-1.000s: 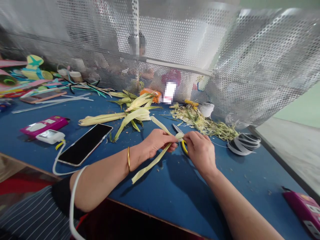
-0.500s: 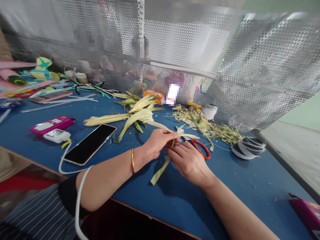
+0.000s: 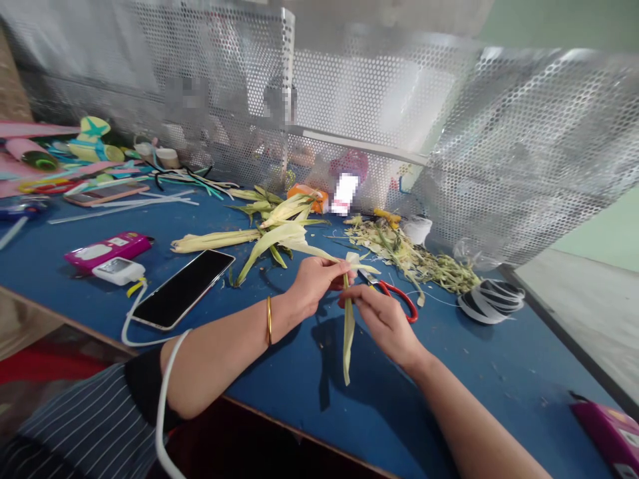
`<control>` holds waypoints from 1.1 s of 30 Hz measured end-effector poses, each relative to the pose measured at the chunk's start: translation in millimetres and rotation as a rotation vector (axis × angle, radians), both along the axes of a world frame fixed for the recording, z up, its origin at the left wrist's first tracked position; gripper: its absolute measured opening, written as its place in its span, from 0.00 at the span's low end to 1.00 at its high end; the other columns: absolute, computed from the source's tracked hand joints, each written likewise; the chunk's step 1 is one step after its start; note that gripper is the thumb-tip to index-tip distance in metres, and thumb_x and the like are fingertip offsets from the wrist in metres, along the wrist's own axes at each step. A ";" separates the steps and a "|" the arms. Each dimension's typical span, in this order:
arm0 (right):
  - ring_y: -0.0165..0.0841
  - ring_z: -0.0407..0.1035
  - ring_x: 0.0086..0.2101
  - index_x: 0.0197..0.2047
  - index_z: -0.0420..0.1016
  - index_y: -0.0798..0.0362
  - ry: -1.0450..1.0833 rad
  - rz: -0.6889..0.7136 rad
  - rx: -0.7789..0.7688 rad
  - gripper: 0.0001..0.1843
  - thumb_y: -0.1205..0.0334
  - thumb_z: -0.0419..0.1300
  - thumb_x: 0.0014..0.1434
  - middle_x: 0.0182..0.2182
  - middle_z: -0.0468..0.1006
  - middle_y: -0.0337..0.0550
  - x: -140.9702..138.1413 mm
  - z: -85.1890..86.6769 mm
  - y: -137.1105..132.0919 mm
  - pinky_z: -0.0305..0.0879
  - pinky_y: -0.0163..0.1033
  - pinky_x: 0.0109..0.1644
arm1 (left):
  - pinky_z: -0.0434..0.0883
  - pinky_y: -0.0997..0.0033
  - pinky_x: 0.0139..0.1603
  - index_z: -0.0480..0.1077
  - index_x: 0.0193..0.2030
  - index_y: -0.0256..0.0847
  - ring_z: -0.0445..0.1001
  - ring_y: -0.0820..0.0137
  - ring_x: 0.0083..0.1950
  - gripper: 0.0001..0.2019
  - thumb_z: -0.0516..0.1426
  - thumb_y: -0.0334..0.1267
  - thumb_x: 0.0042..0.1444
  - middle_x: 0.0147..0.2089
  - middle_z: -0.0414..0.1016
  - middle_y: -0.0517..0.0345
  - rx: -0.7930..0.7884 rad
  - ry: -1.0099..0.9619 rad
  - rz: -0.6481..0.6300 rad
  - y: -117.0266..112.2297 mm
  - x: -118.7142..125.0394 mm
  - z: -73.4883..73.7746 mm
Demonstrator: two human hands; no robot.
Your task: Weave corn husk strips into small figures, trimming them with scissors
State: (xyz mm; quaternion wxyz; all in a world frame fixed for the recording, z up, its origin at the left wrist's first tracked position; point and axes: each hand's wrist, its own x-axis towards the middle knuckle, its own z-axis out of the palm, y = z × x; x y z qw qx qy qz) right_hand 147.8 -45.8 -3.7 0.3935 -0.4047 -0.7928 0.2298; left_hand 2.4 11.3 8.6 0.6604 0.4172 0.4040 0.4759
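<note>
Both hands are held close together above the table's near half. Left hand (image 3: 317,283) is pinched on the knotted top of a pale leaf strip (image 3: 348,332); right hand (image 3: 384,319) is closed on the same strip just below, fingertips nearly touching the left's. The strip hangs straight down, flat, ribbon-like, matte yellow-green.

Table (image 3: 299,399): blue, smooth, speckled with small crumbs. It is backed and flanked by a perforated metal screen (image 3: 499,146), silvery, bent at an angle.

Red-handled scissors (image 3: 399,301) lie just behind the right hand. Long pointed leaves (image 3: 269,229) are piled behind the left hand. Shredded trimmings (image 3: 414,256) are heaped near the screen. A glossy black phone (image 3: 182,289) lies flat at left.
</note>
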 end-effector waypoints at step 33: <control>0.28 0.67 0.22 0.31 0.74 0.53 0.447 -0.312 -0.287 0.12 0.52 0.65 0.53 0.22 0.72 0.35 18.2 6.3 12.5 0.62 0.34 0.29 | 0.74 0.67 0.42 0.77 0.48 0.37 0.78 0.69 0.34 0.15 0.60 0.41 0.56 0.37 0.81 0.50 0.241 0.109 -0.356 6.4 -3.2 -2.0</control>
